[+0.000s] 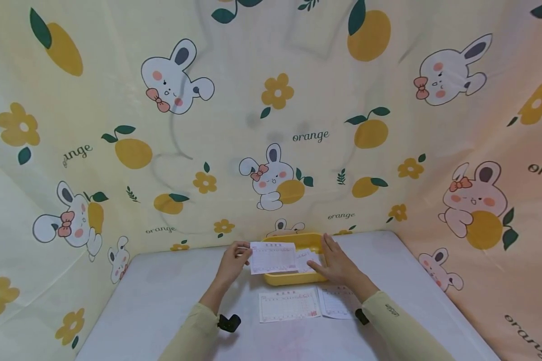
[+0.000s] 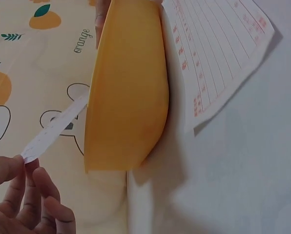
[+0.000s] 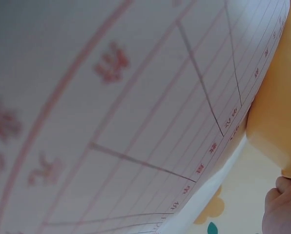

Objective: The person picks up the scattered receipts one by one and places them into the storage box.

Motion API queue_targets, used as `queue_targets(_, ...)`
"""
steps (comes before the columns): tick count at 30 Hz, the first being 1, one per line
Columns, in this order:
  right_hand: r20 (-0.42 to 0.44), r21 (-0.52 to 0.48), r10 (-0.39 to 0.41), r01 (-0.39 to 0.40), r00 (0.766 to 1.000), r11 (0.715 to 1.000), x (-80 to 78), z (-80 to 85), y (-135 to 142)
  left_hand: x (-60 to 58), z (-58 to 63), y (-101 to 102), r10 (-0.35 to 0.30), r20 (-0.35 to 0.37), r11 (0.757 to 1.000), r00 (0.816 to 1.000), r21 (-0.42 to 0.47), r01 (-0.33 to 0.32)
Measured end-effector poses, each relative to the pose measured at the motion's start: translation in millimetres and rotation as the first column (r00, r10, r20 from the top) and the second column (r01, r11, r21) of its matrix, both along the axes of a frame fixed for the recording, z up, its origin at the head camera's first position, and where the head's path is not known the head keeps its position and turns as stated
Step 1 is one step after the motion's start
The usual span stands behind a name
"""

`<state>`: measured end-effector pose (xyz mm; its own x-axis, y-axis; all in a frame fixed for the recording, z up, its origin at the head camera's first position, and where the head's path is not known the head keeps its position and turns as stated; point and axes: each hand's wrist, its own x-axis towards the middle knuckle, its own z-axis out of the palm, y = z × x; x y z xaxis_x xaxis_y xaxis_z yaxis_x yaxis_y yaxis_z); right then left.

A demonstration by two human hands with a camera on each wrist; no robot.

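In the head view, my left hand point(image 1: 233, 263) pinches a white receipt slip point(image 1: 273, 258) by its left edge. The slip stands tilted over the front left of a yellow plastic tray point(image 1: 271, 281). From the left wrist, thumb and fingertips meet on the narrow end of that slip point(image 2: 55, 129), seen almost edge-on beside the tray wall point(image 2: 128, 92). My right hand point(image 1: 343, 265) rests along the tray's right side with straight fingers, its thumb reaching over the inside. More paper point(image 1: 304, 260) lies in the tray, partly hidden by the raised slip.
Two printed slips lie before the tray: one point(image 1: 289, 306) in the middle, another point(image 1: 336, 302) at its right, partly under my right forearm. The white table point(image 1: 171, 301) meets a patterned cloth backdrop point(image 1: 235, 125) just behind the tray. Black wrist cameras sit at both cuffs.
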<state>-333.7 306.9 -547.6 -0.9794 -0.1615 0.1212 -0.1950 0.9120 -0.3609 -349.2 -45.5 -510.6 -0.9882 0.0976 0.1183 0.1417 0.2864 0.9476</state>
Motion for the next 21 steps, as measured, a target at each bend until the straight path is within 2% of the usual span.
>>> queue_targets(7,-0.009,-0.003,-0.004,0.004,1.000,1.000,0.8,-0.2,-1.0,-0.9,-1.0,8.9,-0.007,-0.034,1.000,0.999,-0.019,0.006)
queue_targets(13,-0.020,0.009,0.015,-0.015,1.000,1.000,2.0,0.7,0.4,-5.0,-7.6,8.4,-0.002,-0.090,0.996,0.996,-0.093,-0.007)
queue_targets(21,-0.016,0.018,0.025,-0.025,1.000,1.000,2.5,1.0,0.8,-5.4,-8.7,10.7,0.018,-0.055,0.991,0.998,-0.128,-0.025)
